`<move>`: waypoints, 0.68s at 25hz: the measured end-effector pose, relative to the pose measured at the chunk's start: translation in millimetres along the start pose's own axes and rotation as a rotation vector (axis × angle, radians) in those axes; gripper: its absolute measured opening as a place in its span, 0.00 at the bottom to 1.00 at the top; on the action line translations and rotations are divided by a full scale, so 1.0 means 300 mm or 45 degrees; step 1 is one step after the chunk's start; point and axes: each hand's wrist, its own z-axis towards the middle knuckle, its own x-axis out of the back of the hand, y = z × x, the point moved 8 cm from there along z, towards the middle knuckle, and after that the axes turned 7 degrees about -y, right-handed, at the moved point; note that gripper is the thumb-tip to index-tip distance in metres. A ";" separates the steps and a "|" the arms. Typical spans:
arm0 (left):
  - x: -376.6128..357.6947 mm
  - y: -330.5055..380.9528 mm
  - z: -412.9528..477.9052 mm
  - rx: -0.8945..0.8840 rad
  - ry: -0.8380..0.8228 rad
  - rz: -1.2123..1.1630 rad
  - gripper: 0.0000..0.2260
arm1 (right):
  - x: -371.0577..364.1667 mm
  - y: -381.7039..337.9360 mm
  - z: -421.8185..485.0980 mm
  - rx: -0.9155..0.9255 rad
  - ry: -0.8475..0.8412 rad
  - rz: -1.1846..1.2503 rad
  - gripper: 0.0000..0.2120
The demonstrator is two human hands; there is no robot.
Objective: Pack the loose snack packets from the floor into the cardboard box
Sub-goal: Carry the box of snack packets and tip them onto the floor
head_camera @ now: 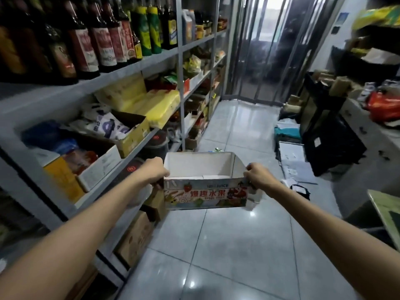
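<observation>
**Two hands, one box held off the floor**

Both hands carry the cardboard box [205, 187] out in front at arm's length, above the grey tiled floor [227, 245]. It is open-topped, its white inside bare apart from the folded bottom flaps, and its near face has a colourful fruit print with "JUICE" on it. The left hand [154, 171] is closed over the box's near left corner, fingers wrapped down the outside wall. The right hand [257, 177] is clamped on the near right corner the same way, pinching the rim and a loose side flap. Just past the far rim, a small scrap of green packets [217, 149] shows on the floor, mostly hidden. To the left runs metal shelving [134, 68] loaded with bottles [104, 40] and cartons.
</observation>
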 end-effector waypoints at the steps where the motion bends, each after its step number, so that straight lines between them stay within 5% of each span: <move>1: 0.018 0.022 0.098 0.010 0.012 -0.019 0.03 | 0.027 -0.023 0.111 0.018 0.000 -0.021 0.06; 7: 0.035 0.166 0.712 0.053 -0.079 -0.065 0.04 | 0.125 -0.038 0.751 -0.010 -0.042 -0.092 0.07; 13: 0.166 0.465 1.312 0.050 -0.060 -0.076 0.17 | 0.430 -0.172 1.401 0.091 -0.022 -0.196 0.06; 17: 0.202 0.570 1.707 0.133 -0.004 -0.160 0.09 | 0.536 -0.211 1.881 0.185 -0.131 -0.218 0.07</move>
